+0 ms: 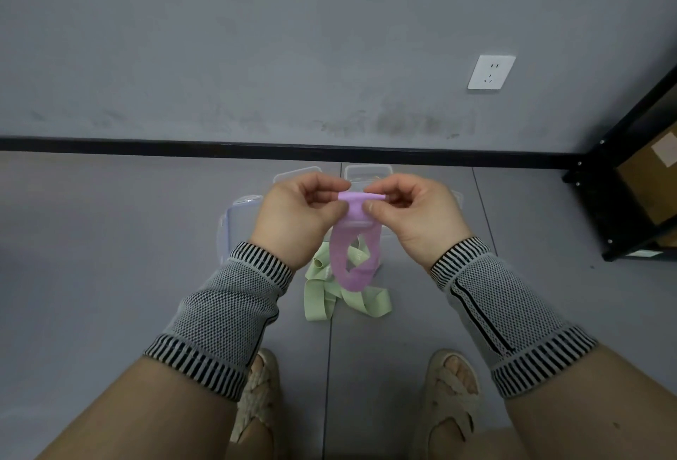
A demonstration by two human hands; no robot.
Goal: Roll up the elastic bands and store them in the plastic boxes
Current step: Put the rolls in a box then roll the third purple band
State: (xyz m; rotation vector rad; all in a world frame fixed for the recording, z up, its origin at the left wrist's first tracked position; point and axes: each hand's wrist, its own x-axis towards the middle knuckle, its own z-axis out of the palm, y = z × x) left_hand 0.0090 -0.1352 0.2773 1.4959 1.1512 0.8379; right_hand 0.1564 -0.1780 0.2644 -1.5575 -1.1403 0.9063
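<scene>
Purple band (353, 269): frame centre, top edge pinched by left hand (298, 216) and right hand (417, 216), fingers curled round it, loop hanging. Green bands (344, 300) and clear boxes (234, 225) below on grey floor (91, 258); wall socket (491, 71) upper right.

So I count one purple band (353, 265), one green band (346, 300) on the floor, at least three clear plastic boxes (368, 172), two sandals (452, 397), one wall socket (491, 71).
</scene>
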